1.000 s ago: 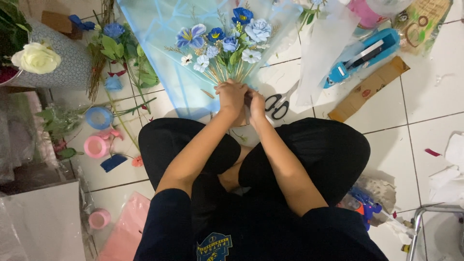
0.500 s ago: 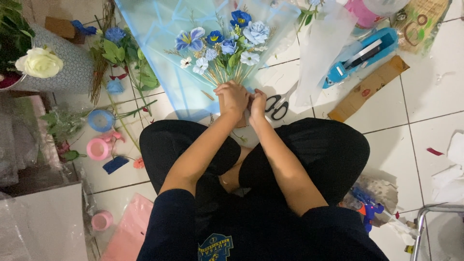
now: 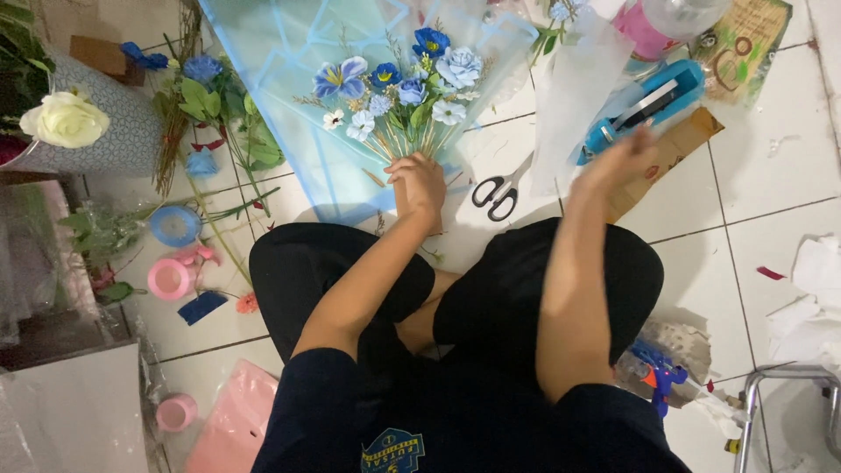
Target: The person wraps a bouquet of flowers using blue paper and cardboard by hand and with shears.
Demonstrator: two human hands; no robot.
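- Left hand [image 3: 419, 182] closed around stems of blue-and-white bouquet [image 3: 399, 92]; blooms lie just beyond it on pale blue wrapping sheet [image 3: 289, 52].
- Right hand [image 3: 618, 162] raised, motion-blurred; can't tell its spread.
- Blue tray [image 3: 644, 109] just beyond right hand, brown cardboard strip [image 3: 679, 144] beside it.
- Black-handled scissors [image 3: 498, 193] between both hands.

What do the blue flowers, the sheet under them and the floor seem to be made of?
The blue flowers, gripped at the stems by the left hand, look artificial, maybe fabric or foam: flat, very even petals. The sheet looks like thin translucent plastic or wrapping film, pale blue and glossy. The floor looks like glazed white tile, with grout lines.
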